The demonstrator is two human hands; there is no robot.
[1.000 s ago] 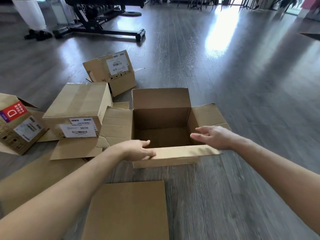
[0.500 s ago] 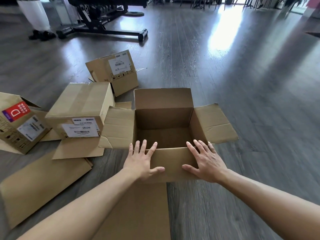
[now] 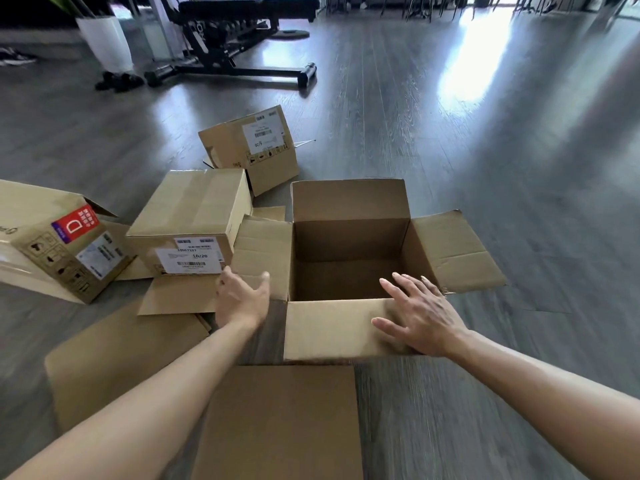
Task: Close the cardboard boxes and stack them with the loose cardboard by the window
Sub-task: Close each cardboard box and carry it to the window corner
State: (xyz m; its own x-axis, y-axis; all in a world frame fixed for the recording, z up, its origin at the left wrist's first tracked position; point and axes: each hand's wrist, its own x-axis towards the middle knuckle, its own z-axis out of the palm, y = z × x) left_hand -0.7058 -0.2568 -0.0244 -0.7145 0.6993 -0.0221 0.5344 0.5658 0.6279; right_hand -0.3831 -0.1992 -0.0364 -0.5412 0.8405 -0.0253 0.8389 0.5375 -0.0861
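— Fingers [image 3: 412, 289] of my right hand [image 3: 420, 315] lie spread flat on the near flap [image 3: 332, 329] of the open box [image 3: 349, 244]; my left hand [image 3: 242, 299] is open too, thumb and fingers apart, at the near edge of the left flap [image 3: 263, 252], gripping nothing.

— Where's the box?

— On the floor [image 3: 502, 161] straight ahead, empty inside, all four flaps out.

— How will it handle?

— Light, I'd judge, and stiff along the creases, though the panels would buckle if squeezed. Best taken by the flap edges, folding the short pair first.

— Room to work?

— Tight on the left: that flap nearly touches the labelled box [image 3: 194, 216]. Loose sheets [image 3: 284, 420] lie under my arms. Right side and beyond are bare floor, good for swinging flaps.
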